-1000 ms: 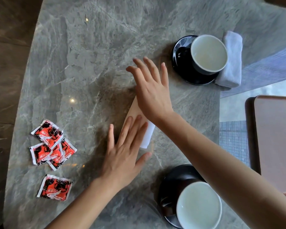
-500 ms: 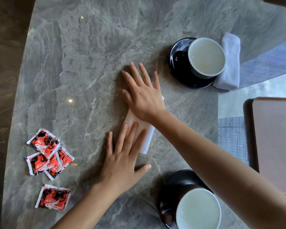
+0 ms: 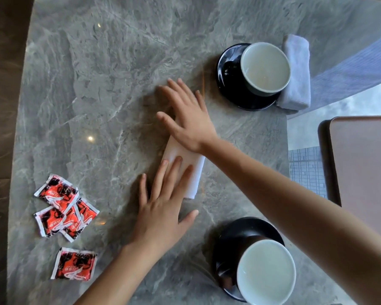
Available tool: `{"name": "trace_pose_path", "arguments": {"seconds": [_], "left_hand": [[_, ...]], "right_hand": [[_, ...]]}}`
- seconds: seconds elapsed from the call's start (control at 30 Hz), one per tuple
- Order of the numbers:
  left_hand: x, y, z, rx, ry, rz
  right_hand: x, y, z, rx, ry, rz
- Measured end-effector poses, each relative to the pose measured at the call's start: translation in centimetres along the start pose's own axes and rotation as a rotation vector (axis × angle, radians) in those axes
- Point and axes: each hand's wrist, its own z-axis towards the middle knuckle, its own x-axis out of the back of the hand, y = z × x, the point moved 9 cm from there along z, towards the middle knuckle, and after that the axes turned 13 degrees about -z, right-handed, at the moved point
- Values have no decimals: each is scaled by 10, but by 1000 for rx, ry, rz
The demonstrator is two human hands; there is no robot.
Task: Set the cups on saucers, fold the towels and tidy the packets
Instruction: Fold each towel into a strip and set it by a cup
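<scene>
Left hand (image 3: 161,216), right hand (image 3: 189,119) are pressing the towel (image 3: 195,179) flat — grip open, clasping nothing — easing off risks the fold beneath springing.

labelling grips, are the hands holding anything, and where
Nothing gripped. Both press the white towel flat: left hand its near end, right hand its far end.

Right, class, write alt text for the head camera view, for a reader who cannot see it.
Seen from above, a person's left hand and right hand press flat on a folded white towel on a grey marble table. To the right, a far cup and a near cup sit on black saucers, a grey towel beside the far one; red packets lie scattered at left.
</scene>
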Motion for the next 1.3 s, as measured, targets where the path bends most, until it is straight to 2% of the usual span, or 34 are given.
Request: {"name": "trace_pose_path", "arguments": {"seconds": [0.07, 0.13, 0.17, 0.23, 0.3, 0.37, 0.47, 0.57, 0.63, 0.83, 1.07, 1.3], "left_hand": [[21, 1, -5, 12, 154, -232], [42, -8, -7, 70, 314, -462], [50, -16, -5, 103, 365, -543], [56, -34, 3, 188, 422, -726], [51, -51, 18, 313, 376, -913], [41, -57, 33, 373, 270, -963], [32, -52, 49, 329, 139, -801], [27, -42, 58, 288, 111, -665], [27, -37, 60, 297, 125, -640], [10, -17, 49, 391, 110, -1135], [-5, 16, 43, 479, 179, -1380], [-23, 86, 78, 438, 1, -1460]], "right_hand": [[32, 5, -17, 45, 196, 180], [54, 26, -42, -25, 337, 250], [56, 40, -55, -113, 324, 312], [46, 67, -80, -317, 188, 424], [28, 84, -104, -444, 5, 479], [15, 88, -120, -497, -116, 546], [3, 79, -127, -541, -234, 687], [-8, 59, -126, -527, -371, 806], [-8, 50, -124, -498, -389, 818], [-10, 43, -125, -463, -430, 970], [14, 64, -136, -351, -386, 1059], [44, 124, -184, -364, -362, 1056]]}}
